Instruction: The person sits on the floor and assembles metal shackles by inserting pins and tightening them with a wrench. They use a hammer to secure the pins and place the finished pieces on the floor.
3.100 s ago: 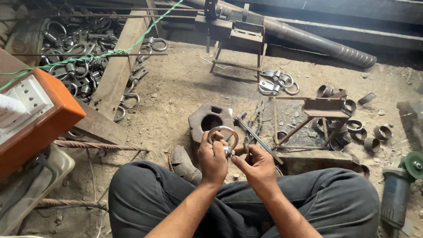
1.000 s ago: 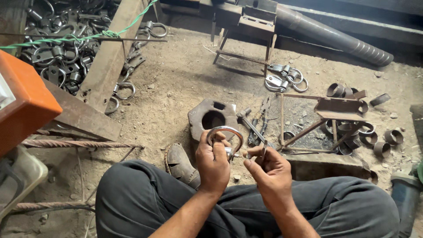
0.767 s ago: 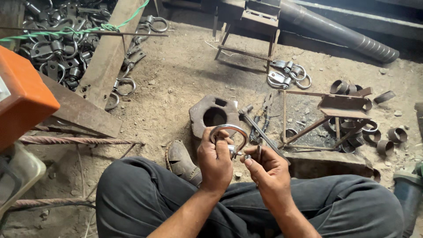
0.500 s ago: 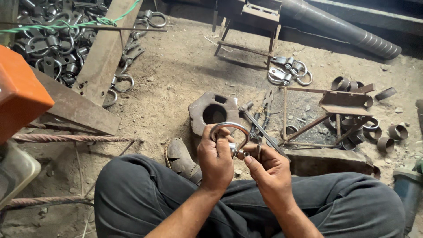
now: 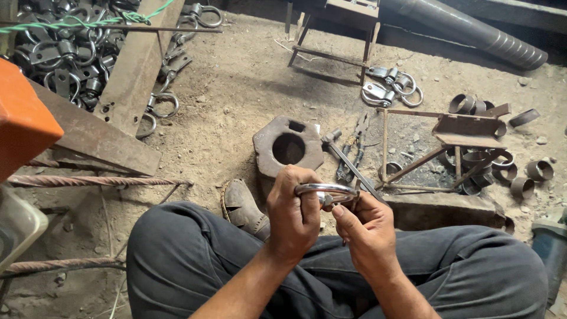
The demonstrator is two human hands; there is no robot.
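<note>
Hands meet over my lap, close together, both clamped on the same piece. My left hand [image 5: 293, 212] grips a metal ring [image 5: 326, 190] by its near side, fingers curled round the wire, so the loop lies almost flat, hanging out above the dirt floor [image 5: 236, 94] just past my knees. My right hand [image 5: 366, 227] pinches the small fitting at the ring's open ends, thumb and fingertips closed on it; the fitting itself is mostly hidden, so I cannot tell whether a bolt is in yet.

Straight ahead, just beyond the ring, sits the heavy block with a round hole [image 5: 287, 145], and beside it on the right lie pliers [image 5: 352, 150] and a long rod on the ground. Further right a rusty angle-iron stand [image 5: 455, 139] has short pipe collars [image 5: 508, 168] scattered under and around it.

As I judge it, this ring is bent to shape and the work is at its closing end, not finished. Finished-looking clamps lie in a small bunch [image 5: 390, 85] near the far stool, and a big heap [image 5: 65, 53] fills the far left corner behind the steel plank [image 5: 133, 71]. The collars on the right look like stock not yet used, so plenty remains.
</note>
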